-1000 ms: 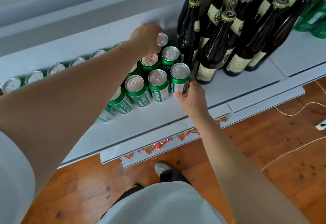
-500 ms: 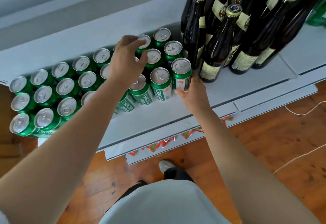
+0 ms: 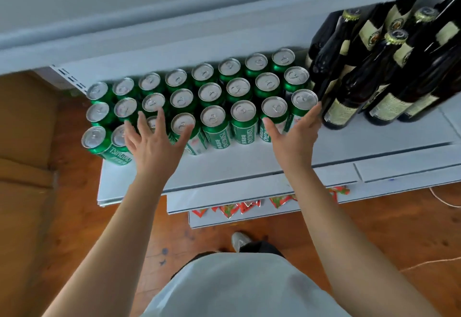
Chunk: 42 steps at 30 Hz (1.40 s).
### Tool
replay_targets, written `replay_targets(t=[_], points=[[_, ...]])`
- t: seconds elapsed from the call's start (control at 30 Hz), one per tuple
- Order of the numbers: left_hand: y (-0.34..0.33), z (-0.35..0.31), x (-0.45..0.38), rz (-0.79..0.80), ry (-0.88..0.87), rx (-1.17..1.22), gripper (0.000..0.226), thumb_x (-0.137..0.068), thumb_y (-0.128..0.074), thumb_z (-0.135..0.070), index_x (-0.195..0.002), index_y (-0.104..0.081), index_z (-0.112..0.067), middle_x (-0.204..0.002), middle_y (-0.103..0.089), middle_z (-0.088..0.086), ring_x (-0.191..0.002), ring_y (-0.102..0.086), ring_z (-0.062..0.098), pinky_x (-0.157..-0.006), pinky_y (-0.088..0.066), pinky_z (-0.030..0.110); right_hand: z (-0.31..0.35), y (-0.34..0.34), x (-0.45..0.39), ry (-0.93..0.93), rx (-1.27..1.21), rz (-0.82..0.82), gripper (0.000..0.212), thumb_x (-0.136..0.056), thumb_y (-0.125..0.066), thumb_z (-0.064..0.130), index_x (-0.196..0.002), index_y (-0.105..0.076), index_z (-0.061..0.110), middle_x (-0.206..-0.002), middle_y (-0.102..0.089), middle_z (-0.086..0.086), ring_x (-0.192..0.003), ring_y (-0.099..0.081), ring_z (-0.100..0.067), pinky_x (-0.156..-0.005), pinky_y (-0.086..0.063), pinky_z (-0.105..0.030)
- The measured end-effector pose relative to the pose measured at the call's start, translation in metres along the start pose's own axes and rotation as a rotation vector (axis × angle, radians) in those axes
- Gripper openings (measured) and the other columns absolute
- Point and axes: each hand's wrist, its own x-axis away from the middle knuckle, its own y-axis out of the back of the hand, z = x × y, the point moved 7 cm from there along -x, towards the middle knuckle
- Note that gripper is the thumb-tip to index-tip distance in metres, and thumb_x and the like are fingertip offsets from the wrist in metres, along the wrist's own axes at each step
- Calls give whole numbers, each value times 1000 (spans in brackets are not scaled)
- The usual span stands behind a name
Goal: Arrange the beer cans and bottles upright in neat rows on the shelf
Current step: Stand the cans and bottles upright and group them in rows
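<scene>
— Cans upright in three neat rows, frame centre; bottles standing upper right on shelf.
— Nearly done, then? (judging only)
— Left hand, right hand: fingers spread, grasping nothing, against front row.

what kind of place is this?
Likely a shop or stockroom: a white metal retail shelf, green beer cans in three rows, dark bottles massed beside them. Both hands are open.

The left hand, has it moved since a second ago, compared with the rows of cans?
Yes. The left hand was reaching over the back row of green cans near the brown bottles; it has pulled back toward the front row, further from the bottles, fingers spread.
</scene>
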Motion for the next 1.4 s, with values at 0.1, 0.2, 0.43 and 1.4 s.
replay_targets(t=[0.1,0.2,0.43,1.4], points=[[24,10,-2,-172,-55,88,71,-93,-36,-68,-150,-34,-25,-158,-24,13,-147,-15,35,-116,-12,55,7,16,2,74,188,-98,111,-81,-51,73,-152,-11,-2,-152,-23,-25,-130,-43,-36,-110,-31,-44],[55,44,-8,-388,-11,129,58,-96,-43,-54,-141,-46,-18,-150,-39,11,-141,-30,32,-112,-20,52,43,32,-8,261,356,-222,81,-93,-46,58,-149,-27,3,-150,-32,-20,-133,-37,-37,-109,-33,-43],[72,102,-72,-176,273,326,69,-96,-45,-54,-140,-41,-1,-138,-48,22,-127,-46,39,-101,-39,47,77,-16,-56,284,774,81,52,-97,-36,47,-141,-44,21,-138,-44,-18,-126,-35,-40,-91,-43,-51],[58,150,-112,232,304,318,85,-81,-76,-41,-141,-32,-1,-127,-53,18,-107,-58,33,-72,-52,37,238,-151,43,772,555,474,44,-86,-66,39,-120,-56,13,-115,-60,-10,-109,-52,-28,-80,-44,-35]])
